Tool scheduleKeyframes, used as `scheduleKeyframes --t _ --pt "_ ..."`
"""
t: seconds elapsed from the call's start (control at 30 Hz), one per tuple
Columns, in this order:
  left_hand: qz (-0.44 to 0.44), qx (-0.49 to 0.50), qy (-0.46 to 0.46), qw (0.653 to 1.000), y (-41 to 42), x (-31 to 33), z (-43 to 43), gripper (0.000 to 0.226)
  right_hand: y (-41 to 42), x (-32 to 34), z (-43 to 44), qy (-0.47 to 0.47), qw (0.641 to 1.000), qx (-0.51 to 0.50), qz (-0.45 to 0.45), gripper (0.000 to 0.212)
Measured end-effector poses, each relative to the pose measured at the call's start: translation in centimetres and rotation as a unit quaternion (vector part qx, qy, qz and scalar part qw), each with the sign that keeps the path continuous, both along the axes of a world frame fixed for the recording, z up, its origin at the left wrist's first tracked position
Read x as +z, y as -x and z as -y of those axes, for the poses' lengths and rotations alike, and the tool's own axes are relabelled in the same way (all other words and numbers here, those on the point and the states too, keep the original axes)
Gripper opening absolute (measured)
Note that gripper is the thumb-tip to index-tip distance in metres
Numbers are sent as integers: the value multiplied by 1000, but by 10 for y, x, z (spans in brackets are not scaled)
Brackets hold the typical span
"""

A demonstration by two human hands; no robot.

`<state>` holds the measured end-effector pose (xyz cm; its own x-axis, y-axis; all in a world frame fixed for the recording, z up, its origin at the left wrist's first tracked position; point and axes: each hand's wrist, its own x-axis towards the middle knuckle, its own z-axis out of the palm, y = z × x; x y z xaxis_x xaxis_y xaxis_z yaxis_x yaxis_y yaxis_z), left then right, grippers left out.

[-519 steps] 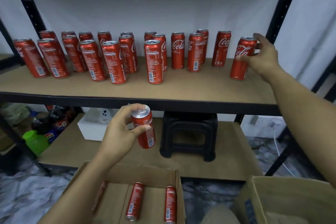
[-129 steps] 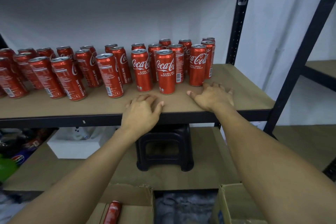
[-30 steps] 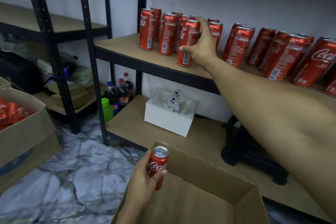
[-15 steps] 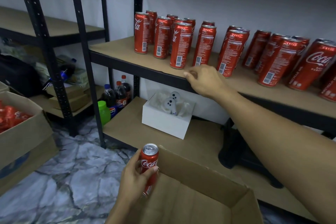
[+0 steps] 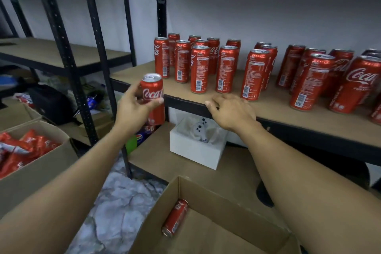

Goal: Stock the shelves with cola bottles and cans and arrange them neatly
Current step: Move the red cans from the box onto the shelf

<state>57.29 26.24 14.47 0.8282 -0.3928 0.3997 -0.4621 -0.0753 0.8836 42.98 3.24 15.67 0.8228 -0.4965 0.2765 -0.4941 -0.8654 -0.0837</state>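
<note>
Upright can in left grip

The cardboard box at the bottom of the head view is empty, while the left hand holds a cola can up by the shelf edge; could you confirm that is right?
Not quite: the cardboard box is not empty; one loose can lies on its side in it, as the head view shows. The left hand does hold a cola can up by the shelf edge.
</note>
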Motion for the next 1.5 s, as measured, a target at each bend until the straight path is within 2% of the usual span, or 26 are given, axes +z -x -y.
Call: scheduleKeyframes --t 0.1,0.2,0.37,0.57,0.83,0.93,1.07,1.17,1.23,1.33,1.43,1.5 --pt "47 53 10 997 -36 46 16 70 0 -1 3 -1 1000 2 2 63" --pt "46 99 14 994 -70 68 34 72 -2 -2 5 -7 1000 3 2 64" --pt "28 127 7 991 -114 71 57 73 -2 -3 8 1 1000 11 4 66" --pt "16 116 -54 992 -155 73 82 81 -1 -4 6 7 1000 12 2 65" --pt "7 128 -78 989 -167 66 93 75 0 -1 4 1 1000 7 -7 67" --pt "6 124 -155 980 -158 41 80 76 1 0 3 -5 1000 10 -11 69" --pt "78 135 -253 955 -124 -6 55 66 3 1 1 -11 1000 9 -11 69" --pt "120 106 -227 961 -73 -39 31 61 12 -4 -6 17 1000 24 7 61" --pt "110 71 -209 969 -34 -66 13 63 27 -18 -15 55 997 46 34 57" --pt "97 21 -219 971 21 -119 -6 52 61 -55 -36 96 987 85 99 57" --pt "86 -39 -252 963 70 -179 -15 41 101 -115 -58 44 986 101 128 55" --pt "70 -91 -281 953 91 -218 -17 29 130 -165 -73 -63 990 72 107 57"
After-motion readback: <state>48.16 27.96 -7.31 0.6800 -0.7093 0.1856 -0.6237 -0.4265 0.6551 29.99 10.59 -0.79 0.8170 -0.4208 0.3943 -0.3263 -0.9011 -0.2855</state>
